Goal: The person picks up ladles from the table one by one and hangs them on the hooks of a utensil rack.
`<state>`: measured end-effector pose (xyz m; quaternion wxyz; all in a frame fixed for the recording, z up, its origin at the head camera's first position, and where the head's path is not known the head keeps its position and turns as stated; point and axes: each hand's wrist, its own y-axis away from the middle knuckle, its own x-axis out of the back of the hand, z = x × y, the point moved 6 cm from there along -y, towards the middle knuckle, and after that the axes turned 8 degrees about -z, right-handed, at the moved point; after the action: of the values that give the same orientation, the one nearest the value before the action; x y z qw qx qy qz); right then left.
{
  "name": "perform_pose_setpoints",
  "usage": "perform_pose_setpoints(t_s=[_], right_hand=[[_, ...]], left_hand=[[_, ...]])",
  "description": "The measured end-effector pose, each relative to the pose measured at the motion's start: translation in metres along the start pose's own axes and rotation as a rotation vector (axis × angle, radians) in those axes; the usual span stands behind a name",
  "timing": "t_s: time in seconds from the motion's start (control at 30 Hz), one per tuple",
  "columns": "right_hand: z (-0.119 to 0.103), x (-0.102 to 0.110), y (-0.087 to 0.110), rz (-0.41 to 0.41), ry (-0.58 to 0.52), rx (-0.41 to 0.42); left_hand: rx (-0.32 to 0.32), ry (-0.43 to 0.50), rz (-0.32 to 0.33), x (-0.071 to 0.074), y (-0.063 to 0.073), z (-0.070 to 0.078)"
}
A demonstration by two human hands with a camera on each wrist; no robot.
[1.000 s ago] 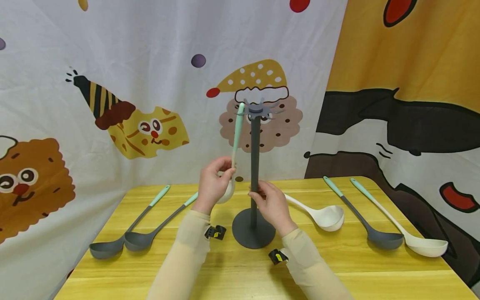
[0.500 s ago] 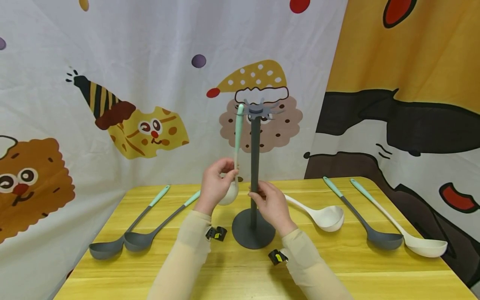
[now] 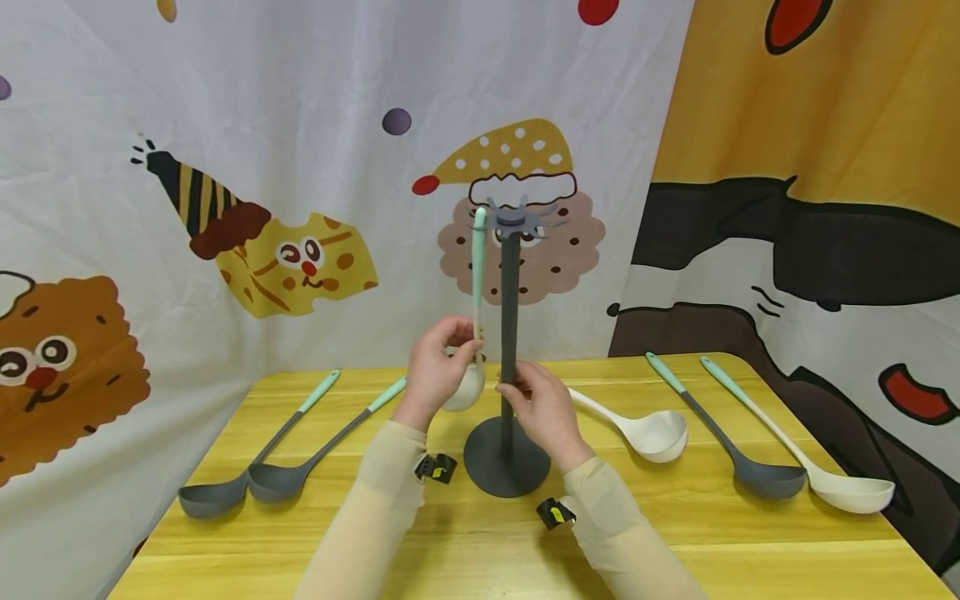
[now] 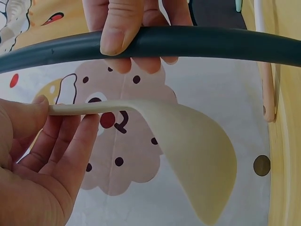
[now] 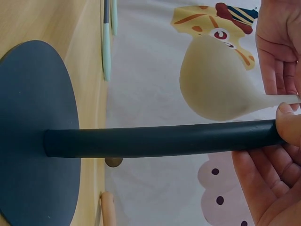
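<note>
My left hand (image 3: 438, 367) pinches the lower handle of a white ladle (image 4: 197, 141) with a mint-green grip. The ladle hangs upright, bowl down, on the left of a dark grey utensil stand (image 3: 509, 308). Its grip's top end overlaps a left hook of the stand's hooked crown (image 3: 513, 220) in the head view. With thumb and fingers around the post, my right hand (image 3: 542, 406) holds the stand below its middle. In the right wrist view the ladle's bowl is beside the post, apart from the round base (image 5: 37, 141).
On the wooden table (image 3: 480, 550), two grey ladles (image 3: 213, 498) (image 3: 279, 483) lie at left. At right lie a white ladle (image 3: 656, 437), a grey ladle (image 3: 768, 479) and another white ladle (image 3: 851, 493). A printed curtain (image 3: 300, 108) hangs behind.
My left hand has moved slightly right with the white ladle. The ladle has swung from a slight tilt to nearly vertical, its bowl closer to the post. My right hand stays on the post.
</note>
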<state>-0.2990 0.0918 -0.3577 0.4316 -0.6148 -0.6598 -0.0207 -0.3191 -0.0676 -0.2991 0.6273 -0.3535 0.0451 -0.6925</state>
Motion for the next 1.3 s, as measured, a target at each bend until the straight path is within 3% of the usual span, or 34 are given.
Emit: perform_pose_setpoints(t_s=[0.8, 1.0, 1.3], right_hand=[[-0.002, 0.000, 0.001, 0.023, 0.012, 0.040], [-0.002, -0.001, 0.001, 0.039, 0.034, 0.070], [-0.002, 0.000, 0.001, 0.027, 0.016, 0.036]], left_hand=[[-0.008, 0.067, -0.029, -0.008, 0.004, 0.005], [-0.003, 0.109, -0.038, -0.005, 0.010, -0.004], [0.033, 0.043, -0.019, 0.006, 0.016, -0.019]])
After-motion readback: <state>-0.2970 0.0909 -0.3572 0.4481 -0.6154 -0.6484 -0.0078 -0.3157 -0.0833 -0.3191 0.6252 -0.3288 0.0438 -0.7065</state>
